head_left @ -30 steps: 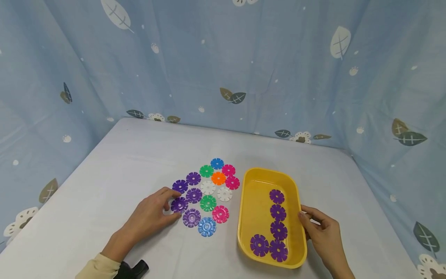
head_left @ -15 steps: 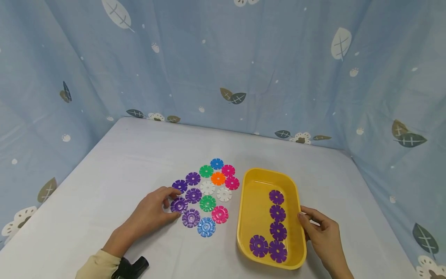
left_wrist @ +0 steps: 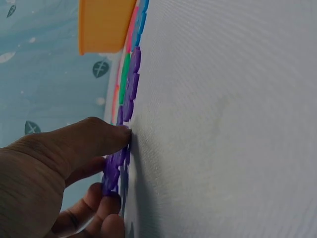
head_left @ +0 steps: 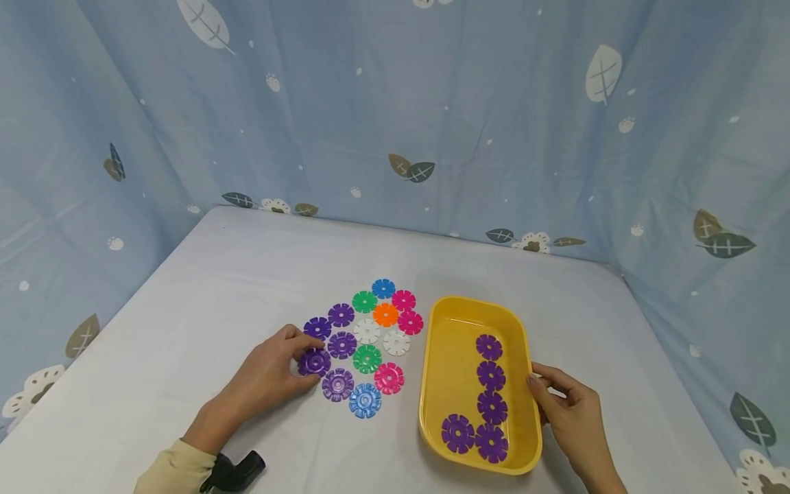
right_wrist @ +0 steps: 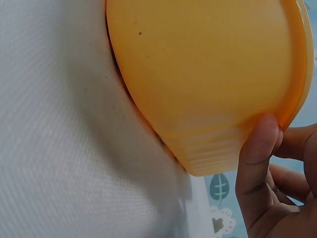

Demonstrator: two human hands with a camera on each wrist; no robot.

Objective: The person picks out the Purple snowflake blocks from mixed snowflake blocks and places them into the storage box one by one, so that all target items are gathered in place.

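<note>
One yellow tray (head_left: 449,370) is holding five purple discs (head_left: 491,370). Outside it, fifteen more are showing: five other purple discs (head_left: 313,357), three pink discs (head_left: 389,372), two blue discs (head_left: 365,395), two green discs (head_left: 367,354), two white discs (head_left: 367,327), one orange disc (head_left: 385,311). That's making twenty discs overall. Two hands are showing: one left hand (head_left: 265,374), one right hand (head_left: 575,412).

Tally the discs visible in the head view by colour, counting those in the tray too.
Purple discs: 10 (5 in the yellow tray, 5 outside)
Pink discs: 3
Blue discs: 2
Green discs: 2
White discs: 2
Orange disc: 1
Total: 20
</note>
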